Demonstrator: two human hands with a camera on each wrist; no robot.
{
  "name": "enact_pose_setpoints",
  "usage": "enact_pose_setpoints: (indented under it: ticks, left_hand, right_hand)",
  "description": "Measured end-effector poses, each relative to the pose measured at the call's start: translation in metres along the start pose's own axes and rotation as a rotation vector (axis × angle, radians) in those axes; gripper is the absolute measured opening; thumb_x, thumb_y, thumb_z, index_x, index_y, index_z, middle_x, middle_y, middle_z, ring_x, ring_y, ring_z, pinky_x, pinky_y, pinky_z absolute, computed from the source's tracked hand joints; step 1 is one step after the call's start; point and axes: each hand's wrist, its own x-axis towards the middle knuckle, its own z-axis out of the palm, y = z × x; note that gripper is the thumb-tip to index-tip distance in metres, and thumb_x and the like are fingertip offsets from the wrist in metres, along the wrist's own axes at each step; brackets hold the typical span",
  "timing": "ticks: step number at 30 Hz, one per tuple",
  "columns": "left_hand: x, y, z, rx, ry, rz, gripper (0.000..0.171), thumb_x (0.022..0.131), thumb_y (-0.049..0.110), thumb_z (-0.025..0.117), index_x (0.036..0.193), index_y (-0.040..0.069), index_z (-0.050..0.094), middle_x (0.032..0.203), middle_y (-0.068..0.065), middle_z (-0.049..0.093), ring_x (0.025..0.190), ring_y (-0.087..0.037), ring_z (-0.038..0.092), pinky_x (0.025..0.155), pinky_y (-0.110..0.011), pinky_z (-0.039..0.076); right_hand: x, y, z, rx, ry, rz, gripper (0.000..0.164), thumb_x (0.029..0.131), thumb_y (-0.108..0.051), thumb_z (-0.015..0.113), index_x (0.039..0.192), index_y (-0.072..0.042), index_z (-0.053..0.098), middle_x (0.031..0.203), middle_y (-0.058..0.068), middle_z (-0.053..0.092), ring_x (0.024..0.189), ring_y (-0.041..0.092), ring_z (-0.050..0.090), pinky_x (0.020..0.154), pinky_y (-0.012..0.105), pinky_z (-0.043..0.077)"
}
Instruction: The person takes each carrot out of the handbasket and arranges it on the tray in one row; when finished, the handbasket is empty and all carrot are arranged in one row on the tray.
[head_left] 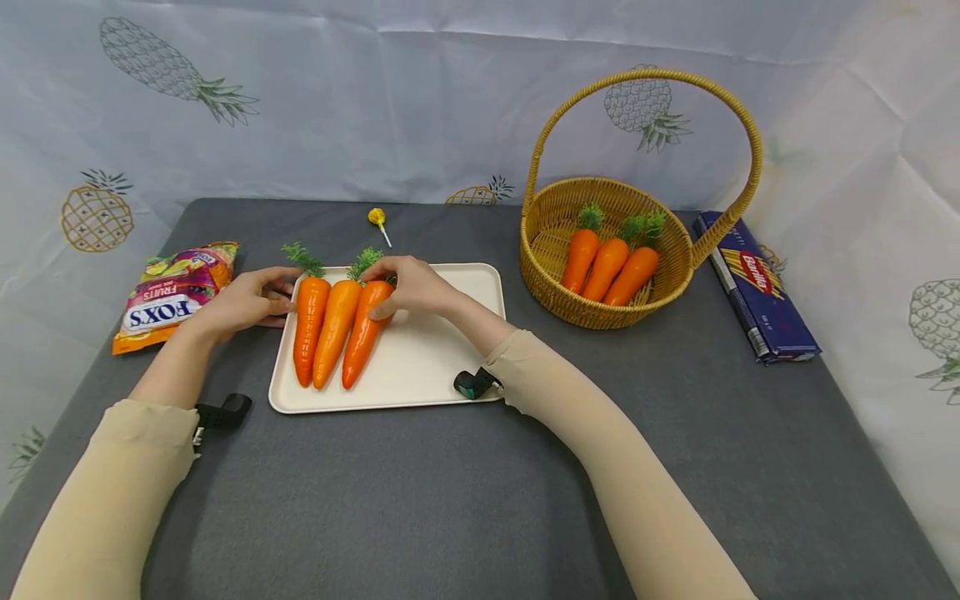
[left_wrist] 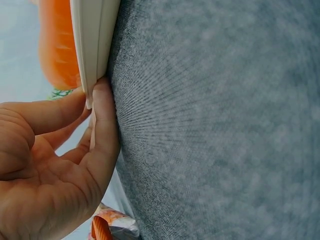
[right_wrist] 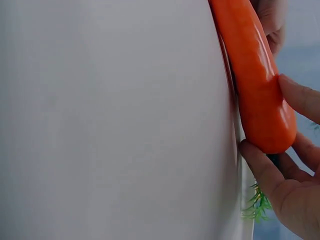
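The table (head_left: 420,500) spans the lower frame of the head view. The basket (head_left: 543,287), with its tall handle, stands at upper right and contains three carrots (head_left: 607,267). The tray (head_left: 442,342) lies left of center. The blue Barilla box (head_left: 768,292) lies to the right of the basket; the candy bag (head_left: 176,292) lies at the left, just beside the left hand.

Right hand (head_left: 412,287): the opening is narrow. The thumb and fingers grip the thick, leafy end of the right carrot (head_left: 363,337). In the right wrist view, the thumb bears on the side of this carrot and a fingertip sits against its end.

Left hand (head_left: 247,302): the opening is narrow. In the left wrist view, the thumb and a finger pinch the tray rim, with the finger underneath, next to the table surface.

The right carrot extends from the right hand toward the lower left, over the tray. Whether its thick end is raised cannot be told. The middle carrot (head_left: 337,333) lies between the right carrot and the left carrot (head_left: 310,329); the left carrot is nearest the left hand. All tips point down the frame.

The lollipop (head_left: 377,217) lies above the tray, near the table's far edge.
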Motion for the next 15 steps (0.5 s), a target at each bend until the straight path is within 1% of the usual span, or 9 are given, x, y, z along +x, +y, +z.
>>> enact_pose_setpoints:
  ticks: [3, 9, 12, 15]
  left_hand:
    - [-0.0006, 0.0, -0.0001, -0.002, 0.001, 0.003, 0.061, 0.102, 0.007, 0.046, 0.156, -0.003, 0.018, 0.13, -0.023, 0.039, 0.087, 0.005, 0.053, 0.079, -0.019, 0.06]
    - [-0.0013, 0.0007, 0.0009, -0.013, 0.006, 0.013, 0.061, 0.102, 0.007, 0.047, 0.155, -0.003, 0.019, 0.129, -0.022, 0.04, 0.088, 0.005, 0.054, 0.08, -0.021, 0.06]
    - [-0.0018, 0.0011, 0.0013, -0.021, 0.008, 0.013, 0.061, 0.101, 0.007, 0.047, 0.155, -0.002, 0.02, 0.131, -0.023, 0.039, 0.088, 0.005, 0.054, 0.08, -0.022, 0.06]
    - [-0.002, 0.0017, 0.0014, -0.024, 0.006, 0.011, 0.061, 0.101, 0.007, 0.047, 0.155, -0.002, 0.019, 0.134, -0.024, 0.039, 0.088, 0.006, 0.055, 0.08, -0.021, 0.06]
  right_hand:
    - [0.0005, 0.0009, -0.0007, 0.017, -0.023, -0.01, 0.058, 0.076, -0.013, 0.084, 0.13, -0.016, 0.062, 0.133, 0.001, 0.061, 0.117, 0.016, 0.055, 0.099, 0.023, 0.046]
    - [0.0004, 0.0015, -0.001, -0.011, -0.017, -0.03, 0.056, 0.076, -0.013, 0.085, 0.128, -0.017, 0.064, 0.132, 0.0, 0.064, 0.117, 0.014, 0.057, 0.097, 0.021, 0.047]
    - [-0.0003, 0.0018, -0.0018, -0.021, -0.014, -0.051, 0.053, 0.077, -0.013, 0.084, 0.127, -0.015, 0.064, 0.131, 0.001, 0.065, 0.117, 0.014, 0.057, 0.097, 0.021, 0.048]
    - [-0.0008, 0.0022, -0.0034, -0.014, -0.015, -0.068, 0.049, 0.08, -0.009, 0.081, 0.126, -0.014, 0.065, 0.13, 0.002, 0.065, 0.116, 0.015, 0.059, 0.095, 0.021, 0.05]
